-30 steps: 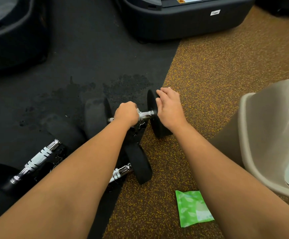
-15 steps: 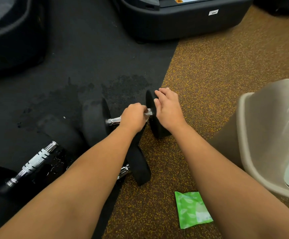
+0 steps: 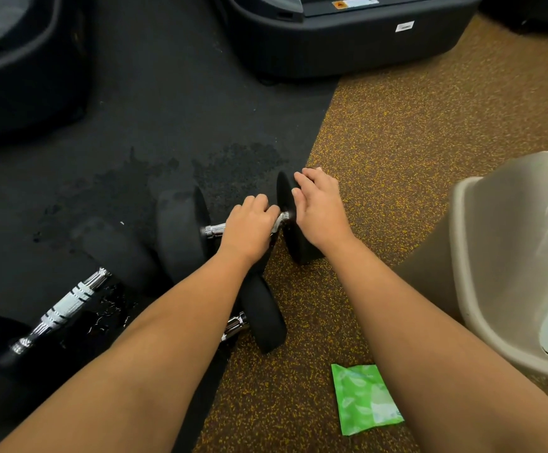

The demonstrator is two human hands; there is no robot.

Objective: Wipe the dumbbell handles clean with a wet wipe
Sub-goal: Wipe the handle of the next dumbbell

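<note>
I am viewing the floor from above, near to far, with clock directions taken from the frame centre.

1. At 5 o'clock, nearest, a green wipe packet [image 3: 365,397] is lying flat on the speckled brown floor [image 3: 396,152], just beside the right forearm.
2. At 8 o'clock, a second dumbbell [image 3: 63,310] with a ribbed chrome handle is lying on the black mat [image 3: 154,103]. At 6 o'clock, a third dumbbell [image 3: 261,317] is lying partly under the left forearm; only its right plate and a short stub of chrome are showing.
3. At 3 to 4 o'clock, a beige bin [image 3: 481,256] with a clear liner is standing at the frame's right edge.
4. Near centre, the dumbbell being cleaned [image 3: 181,237] is lying across the seam between mat and brown floor. The left hand [image 3: 249,228] is curling closed around its chrome handle [image 3: 213,230]; a small pale scrap is showing at the fingers, and I cannot tell whether it is the wipe. The right hand [image 3: 320,210] is resting with fingers mostly extended and lightly curved over the top of the right plate [image 3: 295,246], not closing around it.
5. At 11 o'clock, a dark patch [image 3: 233,165] is showing on the mat beyond the dumbbell.
6. At 12 o'clock, farthest, a dark machine base [image 3: 347,44] is standing on the floor.
</note>
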